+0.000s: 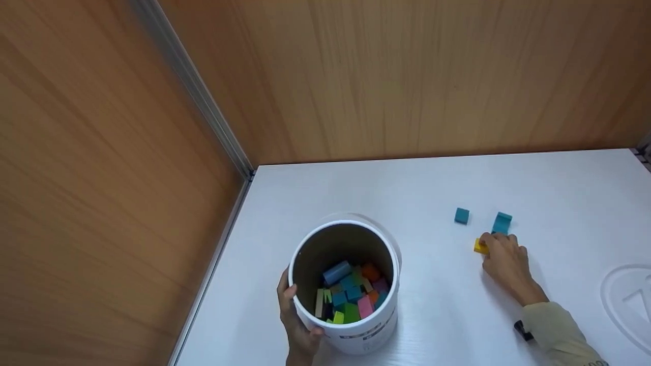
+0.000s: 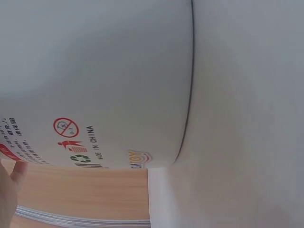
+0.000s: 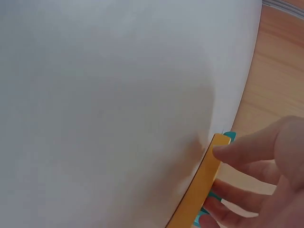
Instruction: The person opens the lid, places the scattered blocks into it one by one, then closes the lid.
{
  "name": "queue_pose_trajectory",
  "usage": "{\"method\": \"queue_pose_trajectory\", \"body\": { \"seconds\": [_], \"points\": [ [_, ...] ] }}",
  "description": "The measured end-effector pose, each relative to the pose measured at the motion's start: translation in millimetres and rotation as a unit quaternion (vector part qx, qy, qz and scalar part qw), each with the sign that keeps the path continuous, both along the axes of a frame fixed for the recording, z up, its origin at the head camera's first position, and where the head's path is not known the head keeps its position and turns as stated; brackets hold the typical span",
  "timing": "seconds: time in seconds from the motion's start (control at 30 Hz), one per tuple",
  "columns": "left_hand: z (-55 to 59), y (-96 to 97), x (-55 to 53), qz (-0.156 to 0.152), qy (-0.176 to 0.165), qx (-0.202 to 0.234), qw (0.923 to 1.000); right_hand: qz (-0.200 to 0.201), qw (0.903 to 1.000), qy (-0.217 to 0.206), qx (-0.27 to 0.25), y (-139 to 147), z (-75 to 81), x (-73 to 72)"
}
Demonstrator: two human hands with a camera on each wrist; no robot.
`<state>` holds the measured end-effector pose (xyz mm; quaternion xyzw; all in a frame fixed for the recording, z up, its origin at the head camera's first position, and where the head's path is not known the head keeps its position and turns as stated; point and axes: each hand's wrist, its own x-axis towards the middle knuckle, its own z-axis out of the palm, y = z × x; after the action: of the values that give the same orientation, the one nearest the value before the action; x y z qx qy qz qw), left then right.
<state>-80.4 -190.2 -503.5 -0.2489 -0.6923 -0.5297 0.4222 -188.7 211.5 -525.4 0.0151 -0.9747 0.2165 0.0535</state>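
A white bucket (image 1: pixel 363 338) of colourful toy blocks (image 1: pixel 351 295) stands on the white table, its mouth tilted towards the head camera. My left hand (image 1: pixel 300 325) grips its left side near the rim; in the left wrist view, printed labels show on the bucket wall (image 2: pixel 118 95). Over to the right, my right hand (image 1: pixel 508 264) pinches a yellow block (image 1: pixel 479 247) at the table surface. The right wrist view shows this block as a long bar (image 3: pixel 197 190), thumb on one face and fingers behind. A teal block with a curved face (image 1: pixel 502 222) lies just beyond the fingers.
A small teal cube (image 1: pixel 462 216) sits left of the curved teal block. At the right edge lies a round translucent lid (image 1: pixel 628 300). Wooden panels (image 1: pixel 407 76) wall the table at the back and left. A small black object (image 1: pixel 523 330) shows beside the right sleeve.
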Motion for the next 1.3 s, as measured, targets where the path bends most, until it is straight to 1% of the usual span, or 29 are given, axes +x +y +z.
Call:
{"method": "queue_pose_trajectory", "body": {
  "seconds": [0.13,0.27,0.5,0.7,0.8,0.93,1.07,1.3],
  "points": [
    [-5.9,-2.6,-1.9,0.002,-0.002,-0.001,1.0000,0.001,0.9999,-0.016,-0.004,2.5,-0.4,-2.6],
    [-9.6,-3.5,-3.2,0.012,-0.002,-0.008,0.9999,0.003,0.9998,-0.015,-0.008,3.5,-0.1,-4.1],
    [-2.9,0.0,-3.6,0.015,0.004,-0.013,0.9998,0.019,0.9981,-0.057,-0.014,6.8,3.7,-5.1],
    [4.2,4.8,-3.1,0.017,0.008,-0.016,0.9997,0.028,0.9961,-0.081,-0.022,12.8,7.9,-4.2],
    [4.7,7.0,-3.1,0.020,0.004,-0.019,0.9996,0.029,0.9947,-0.095,-0.026,16.1,9.4,-3.5],
    [1.6,9.3,-5.3,0.021,0.001,-0.019,0.9996,0.024,0.9934,-0.109,-0.027,19.9,13.6,-2.0],
    [-2.3,10.7,-8.6,0.023,0.005,-0.016,0.9996,0.026,0.9935,-0.107,-0.025,21.5,20.3,-0.1],
    [-6.5,12.3,-11.3,0.025,0.007,-0.010,0.9996,0.041,0.9967,-0.069,-0.012,20.2,33.1,5.3]
  ]
}}
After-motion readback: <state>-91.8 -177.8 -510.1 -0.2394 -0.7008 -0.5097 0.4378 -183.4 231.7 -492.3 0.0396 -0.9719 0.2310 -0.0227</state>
